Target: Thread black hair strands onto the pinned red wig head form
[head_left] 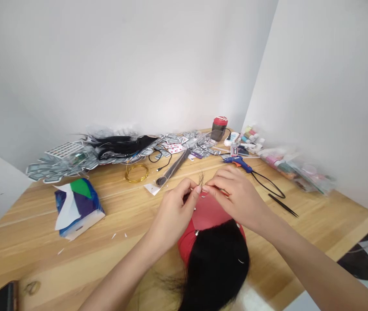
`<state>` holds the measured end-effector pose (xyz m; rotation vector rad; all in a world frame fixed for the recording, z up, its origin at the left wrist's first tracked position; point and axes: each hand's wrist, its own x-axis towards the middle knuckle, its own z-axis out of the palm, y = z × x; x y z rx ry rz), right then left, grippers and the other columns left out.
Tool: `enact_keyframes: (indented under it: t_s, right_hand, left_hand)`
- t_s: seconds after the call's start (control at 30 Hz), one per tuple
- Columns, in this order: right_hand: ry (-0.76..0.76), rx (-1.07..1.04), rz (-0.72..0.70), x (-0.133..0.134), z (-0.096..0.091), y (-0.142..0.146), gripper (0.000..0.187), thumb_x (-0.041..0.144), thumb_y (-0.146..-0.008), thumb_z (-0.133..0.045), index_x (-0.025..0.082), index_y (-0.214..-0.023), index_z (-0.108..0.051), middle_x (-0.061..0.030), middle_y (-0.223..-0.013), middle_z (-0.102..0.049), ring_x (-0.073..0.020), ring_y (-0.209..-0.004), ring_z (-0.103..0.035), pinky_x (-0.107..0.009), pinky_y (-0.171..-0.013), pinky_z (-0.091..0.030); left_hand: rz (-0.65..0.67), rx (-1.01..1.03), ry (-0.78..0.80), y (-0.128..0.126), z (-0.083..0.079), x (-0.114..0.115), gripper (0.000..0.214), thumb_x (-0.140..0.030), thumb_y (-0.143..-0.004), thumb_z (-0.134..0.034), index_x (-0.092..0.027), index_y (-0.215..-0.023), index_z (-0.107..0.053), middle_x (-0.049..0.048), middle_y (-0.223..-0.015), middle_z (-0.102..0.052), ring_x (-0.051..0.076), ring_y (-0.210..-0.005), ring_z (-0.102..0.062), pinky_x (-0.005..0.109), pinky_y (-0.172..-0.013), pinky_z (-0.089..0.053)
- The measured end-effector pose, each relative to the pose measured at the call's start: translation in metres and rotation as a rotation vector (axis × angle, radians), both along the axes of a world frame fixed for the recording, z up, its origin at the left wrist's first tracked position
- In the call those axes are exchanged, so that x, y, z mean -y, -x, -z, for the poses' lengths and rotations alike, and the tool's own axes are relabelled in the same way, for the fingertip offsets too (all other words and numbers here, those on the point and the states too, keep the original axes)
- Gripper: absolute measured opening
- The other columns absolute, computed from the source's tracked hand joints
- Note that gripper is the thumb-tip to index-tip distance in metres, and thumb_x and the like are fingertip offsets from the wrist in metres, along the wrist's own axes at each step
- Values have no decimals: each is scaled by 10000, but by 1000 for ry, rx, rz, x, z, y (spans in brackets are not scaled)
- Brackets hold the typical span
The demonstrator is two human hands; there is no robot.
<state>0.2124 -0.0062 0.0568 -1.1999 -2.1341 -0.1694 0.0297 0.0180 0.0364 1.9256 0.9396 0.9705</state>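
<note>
Presently, L hand (174, 209) and R hand (235, 192) meet tip to tip at 12 o'clock of the red form (184, 248). Grip: thumb + index pinched closed on each, approx. no gap, on fine dark strands (201, 177) standing up betw. the tips; exact split of strands betw. hands can't be told. Pinkish-red sheet (210, 212) on the form, directly below R hand's fingers; black hair (218, 259) hangs at the form's 6 o'clock. From the hands: blue glue gun (240, 163) at 2 o'clock, blk. tweezers (282, 204) at 3, gold wire coil (127, 174) near 9, tissue pack (89, 203) also approx. 9, farther out.
</note>
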Motion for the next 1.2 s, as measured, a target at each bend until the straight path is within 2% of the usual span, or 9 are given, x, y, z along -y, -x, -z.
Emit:
enact_keyframes:
  t_s: [0.2,0.3,0.37,0.57,0.67,0.8,0.97,1.1,1.2]
  right_hand:
    - [103,-64,32,1,-2,-12,180,163,-956,-636,183,-791,-705,-39,-759,-696,-220,-779,-629,-338,-735,-465]
    - [-25,-86,172,6,-4,-20,93,209,-959,-642,168,-955,-725,-84,-925,-736,-260,-896,-650,-385,-809,-488]
    - [-147,-35,188,11,-7,-20,167,224,-974,-622,155,-1093,-716,-119,-1053,-733,-285,-979,-636,-422,-869,-482]
    - [-52,207,-134,18,-3,-3,321,180,-1051,-447,101,-1315,-612,-144,-1221,-723,-256,-958,-652,-392,-811,-525]
    - [-3,167,-151,13,6,1,317,178,-1051,-438,37,-1263,-627,-147,-1016,-762,-251,-833,-666,-379,-728,-539]
    - [1,94,-86,10,8,-2,294,168,-1046,-440,99,-989,-721,-114,-835,-747,-245,-734,-664,-369,-667,-518]
    - [94,-8,-74,10,1,-8,223,143,-1014,-521,139,-938,-730,-79,-838,-756,-218,-779,-684,-326,-697,-510]
    - [170,-79,-33,10,0,-9,150,124,-973,-597,156,-933,-737,-52,-832,-752,-208,-774,-675,-318,-702,-491]
    - [181,-149,-71,10,0,-9,148,117,-963,-610,148,-893,-736,-51,-842,-731,-191,-782,-662,-301,-703,-485]
  left_hand:
    - [35,-85,33,0,0,-2,259,-338,-974,-499,-189,-811,-635,-29,-682,-587,138,-644,-504,253,-615,-340]
    - [11,-105,41,1,0,-3,265,-331,-970,-491,-179,-812,-639,-14,-684,-609,149,-650,-525,264,-627,-339]
    - [11,-107,43,0,0,-3,268,-329,-969,-487,-177,-810,-639,-10,-685,-619,153,-654,-538,267,-632,-343]
    - [79,-71,51,-2,2,-2,235,-303,-948,-502,-179,-793,-629,7,-758,-675,161,-690,-575,269,-655,-388]
    - [111,-52,64,-2,1,0,226,-309,-958,-504,-190,-794,-603,6,-778,-673,169,-743,-600,273,-700,-422]
    - [90,-6,83,0,-4,4,179,-384,-993,-483,-217,-933,-507,6,-865,-658,167,-801,-624,264,-705,-461]
    - [85,-10,38,3,-8,7,136,-347,-992,-497,-214,-1004,-525,32,-951,-648,180,-837,-620,295,-745,-460]
    - [74,-3,-46,5,-11,5,137,-195,-937,-525,-193,-830,-611,32,-842,-609,196,-825,-570,321,-776,-409]
    - [67,55,-63,6,-12,3,169,-205,-942,-545,-194,-799,-634,13,-783,-591,174,-764,-550,304,-734,-395]
